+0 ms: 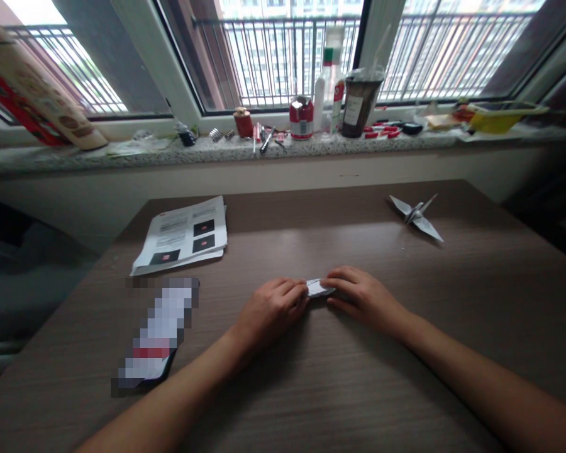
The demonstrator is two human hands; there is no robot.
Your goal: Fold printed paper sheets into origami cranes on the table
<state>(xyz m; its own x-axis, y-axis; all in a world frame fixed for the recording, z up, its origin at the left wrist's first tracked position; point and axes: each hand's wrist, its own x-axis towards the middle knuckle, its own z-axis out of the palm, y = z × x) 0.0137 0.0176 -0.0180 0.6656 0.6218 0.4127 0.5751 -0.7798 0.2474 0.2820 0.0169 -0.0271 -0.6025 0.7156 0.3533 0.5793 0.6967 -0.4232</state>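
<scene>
Between my two hands, low over the middle of the brown table, is a small piece of folded white paper (317, 288). My left hand (277, 306) is closed on its left end, the fingers bunched together. At the right end, my right hand (356, 296) grips the paper between thumb and fingers. Both hands cover the ends, so only the paper's middle shows. Farther back on the right lies a folded paper crane (416, 215) with its wings spread, apart from my hands.
A stack of printed sheets (188, 229) lies at the back left of the table (302, 390). Nearer, a pixelated phone-shaped object (163, 327) rests beside my left forearm. On the windowsill (146, 157) stand a red can (301, 118), a dark drink cup (356, 107) and a yellow basket (495, 118).
</scene>
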